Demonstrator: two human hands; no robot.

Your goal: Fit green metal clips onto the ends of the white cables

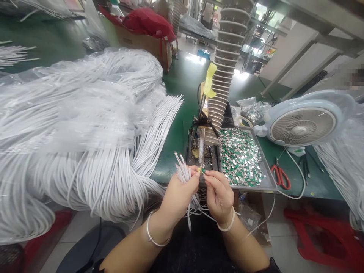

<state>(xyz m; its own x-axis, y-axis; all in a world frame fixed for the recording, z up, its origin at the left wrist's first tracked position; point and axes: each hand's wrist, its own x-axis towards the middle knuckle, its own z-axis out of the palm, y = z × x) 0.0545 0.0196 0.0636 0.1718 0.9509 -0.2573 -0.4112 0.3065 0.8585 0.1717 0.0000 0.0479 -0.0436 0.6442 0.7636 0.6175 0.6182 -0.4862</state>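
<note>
A bunch of white cables (pixel 184 172) is gripped in my left hand (pixel 180 195), their trimmed ends pointing up and away from me. Its thumb and index finger reach a small green circuit board (pixel 203 170), right under the tip of an upright soldering iron (pixel 202 148). My right hand (pixel 220 193) is closed, with thumb and forefinger pinched beside the board on what looks like thin solder wire. The fingertips hide exactly how board and cable end meet. Below my hands the held cables hang in loops.
Large bundles of white cable (pixel 93 182), partly under plastic, fill the left. A metal tray (pixel 267 178) of small green boards stands right, near red-handled scissors (pixel 281 176) and a fan (pixel 303 123). A ribbed extraction hose (pixel 227 57) rises behind the iron. A red stool (pixel 321 242) is below right.
</note>
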